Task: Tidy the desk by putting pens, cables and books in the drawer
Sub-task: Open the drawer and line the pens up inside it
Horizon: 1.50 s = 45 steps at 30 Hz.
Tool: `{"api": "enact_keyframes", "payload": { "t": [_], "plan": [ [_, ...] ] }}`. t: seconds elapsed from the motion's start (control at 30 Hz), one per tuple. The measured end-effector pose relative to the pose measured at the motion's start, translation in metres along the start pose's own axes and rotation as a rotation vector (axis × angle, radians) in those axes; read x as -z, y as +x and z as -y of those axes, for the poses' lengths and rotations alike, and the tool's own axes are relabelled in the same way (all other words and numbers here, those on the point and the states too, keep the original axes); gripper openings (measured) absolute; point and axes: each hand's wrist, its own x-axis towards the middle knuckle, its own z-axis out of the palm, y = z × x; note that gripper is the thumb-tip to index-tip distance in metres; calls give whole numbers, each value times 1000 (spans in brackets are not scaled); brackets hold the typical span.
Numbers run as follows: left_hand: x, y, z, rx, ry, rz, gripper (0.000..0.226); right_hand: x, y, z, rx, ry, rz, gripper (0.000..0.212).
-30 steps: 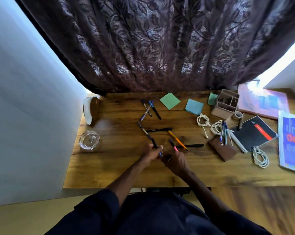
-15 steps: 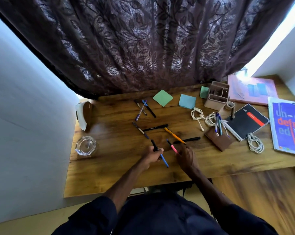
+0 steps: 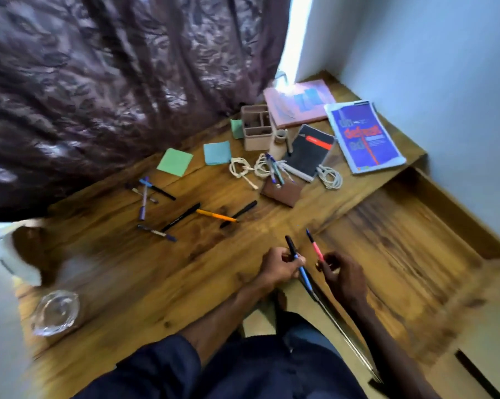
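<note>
Two pens are in my fingers, near the front edge of the desk [image 3: 128, 283]. My left hand [image 3: 280, 269] curls around a black-and-blue pen [image 3: 296, 259]. Its long axis runs from 11 to 5 o'clock, with the black end away from me and the blue end toward me. My right hand [image 3: 343, 276], just beside it at 3 o'clock, pinches a pink pen [image 3: 315, 246] between thumb and fingertips, the dark tip pointing to 11 o'clock. Neither barrel shows writing I can read. Well apart at 8 o'clock sits a glass dish [image 3: 56, 312].

Farther out at 11 o'clock, an orange pen [image 3: 215, 216] lies roughly 9 to 3 o'clock. Its right end meets a black pen [image 3: 243, 210] slanted 8 to 2.

Beyond them lie a green sticky pad [image 3: 175, 162] and a blue sticky pad [image 3: 217, 152]. At 12 o'clock, white cables [image 3: 241, 168] coil near a brown wallet [image 3: 282, 194].

A black notebook [image 3: 310, 152] bears a red stripe, and its small print is too blurred to read. Farthest, at 1 o'clock, a blue book [image 3: 364, 136] carries big red letters that seem to read "defeat". A pink book [image 3: 299, 102] lies just behind it.
</note>
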Motion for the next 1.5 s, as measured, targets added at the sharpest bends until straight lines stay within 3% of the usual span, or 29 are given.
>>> {"api": "enact_keyframes", "payload": {
  "t": [0.2,0.3,0.47,0.6,0.83,1.0,1.23,1.5],
  "plan": [
    [-118,24,-11,67,68,23,16,27,-4,-103,-216,-14,-7,10],
    [-169,57,4,203,115,-60,28,22,12,-151,-308,-58,66,7],
    [-228,101,33,381,150,-263,37,1,42,-198,-305,-109,219,7],
    [-239,117,50,429,206,-413,47,-14,51,-213,-188,-152,322,7],
    [-249,138,73,446,242,-502,49,-26,51,-227,-119,-104,340,10],
    [-259,149,104,468,208,-522,50,-23,48,-226,-108,-55,332,8],
    [-259,131,69,454,88,-498,24,-24,50,-232,-140,-41,324,7],
    [-259,132,70,454,120,-499,33,-24,52,-231,-134,-37,343,9]
  ]
}}
